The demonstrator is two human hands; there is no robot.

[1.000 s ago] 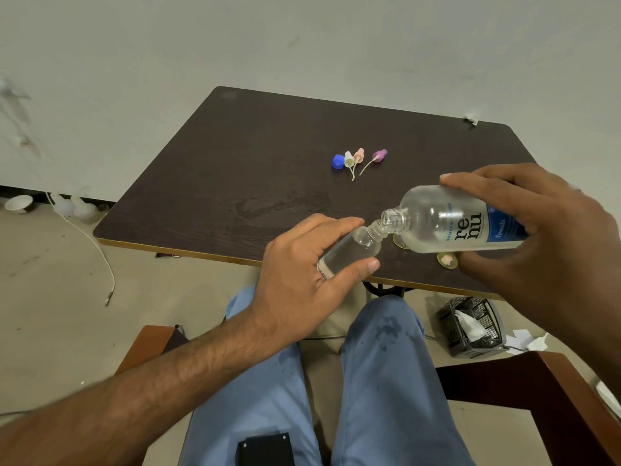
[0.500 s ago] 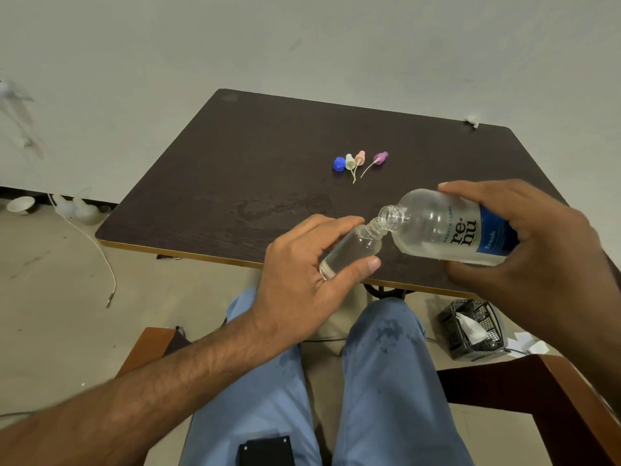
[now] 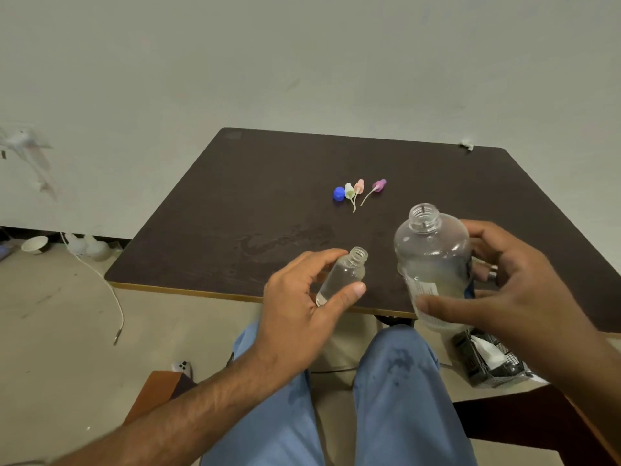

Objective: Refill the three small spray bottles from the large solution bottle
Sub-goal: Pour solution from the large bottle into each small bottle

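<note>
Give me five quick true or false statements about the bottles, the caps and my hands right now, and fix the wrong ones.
1. The left hand holds the small bottle. True.
2. The large bottle is tipped, pouring into the small one. False: its mouth points up, apart from it.
3. The blue cap is on the large bottle. False: it lies on the table.
4. Three spray tops lie beside the blue cap. True.
5. The right hand is empty. False: it grips the large bottle.
</note>
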